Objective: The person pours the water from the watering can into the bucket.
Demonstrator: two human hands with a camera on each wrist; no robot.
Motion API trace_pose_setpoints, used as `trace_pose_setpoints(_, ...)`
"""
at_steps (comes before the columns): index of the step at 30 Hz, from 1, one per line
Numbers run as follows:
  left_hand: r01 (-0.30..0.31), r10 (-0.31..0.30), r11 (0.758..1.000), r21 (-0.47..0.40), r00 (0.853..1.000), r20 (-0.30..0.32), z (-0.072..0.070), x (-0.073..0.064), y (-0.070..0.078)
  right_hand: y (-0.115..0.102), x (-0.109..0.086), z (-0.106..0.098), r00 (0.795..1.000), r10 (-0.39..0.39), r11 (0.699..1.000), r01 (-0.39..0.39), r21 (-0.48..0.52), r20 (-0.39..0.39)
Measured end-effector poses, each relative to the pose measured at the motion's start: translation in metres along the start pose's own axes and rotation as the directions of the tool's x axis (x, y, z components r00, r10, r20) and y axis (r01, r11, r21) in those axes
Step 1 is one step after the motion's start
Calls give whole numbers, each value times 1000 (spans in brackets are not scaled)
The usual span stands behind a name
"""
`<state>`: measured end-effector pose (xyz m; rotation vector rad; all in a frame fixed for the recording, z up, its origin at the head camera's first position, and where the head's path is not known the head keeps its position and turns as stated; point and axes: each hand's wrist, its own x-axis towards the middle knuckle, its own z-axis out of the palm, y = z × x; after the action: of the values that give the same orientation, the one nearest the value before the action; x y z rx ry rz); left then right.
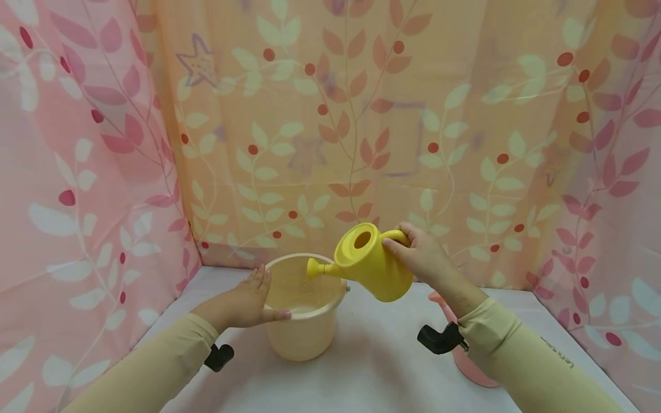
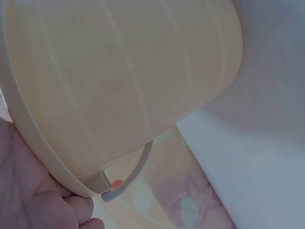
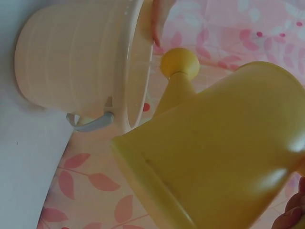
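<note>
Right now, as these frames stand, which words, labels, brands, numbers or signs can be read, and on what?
None can be read with certainty.
Right sleeve: small dark lettering, too small and blurred to read.
Backdrop: a star outline and faint marks, no legible words.
Yellow watering can and bucket: no text visible.

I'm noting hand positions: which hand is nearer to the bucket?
Left. The left hand touches the bucket at its rim; the right hand holds the yellow watering can, off to the bucket's right, apart from it.
</note>
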<state>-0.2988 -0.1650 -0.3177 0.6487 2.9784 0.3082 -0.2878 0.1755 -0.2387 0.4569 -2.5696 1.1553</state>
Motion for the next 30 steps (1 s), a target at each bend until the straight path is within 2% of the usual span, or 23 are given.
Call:
trace_pose_setpoints(19, 4, -5, 1000, 17, 1000, 14, -2, 0, 0, -4, 1, -2, 1000, 6, 999, -6, -41, 0)
trace_pose_setpoints(30, -9, 9, 1000, 21, 1000, 4, -4, -2, 3, -6, 3, -2, 1000, 0, 1000, 0, -7, 16)
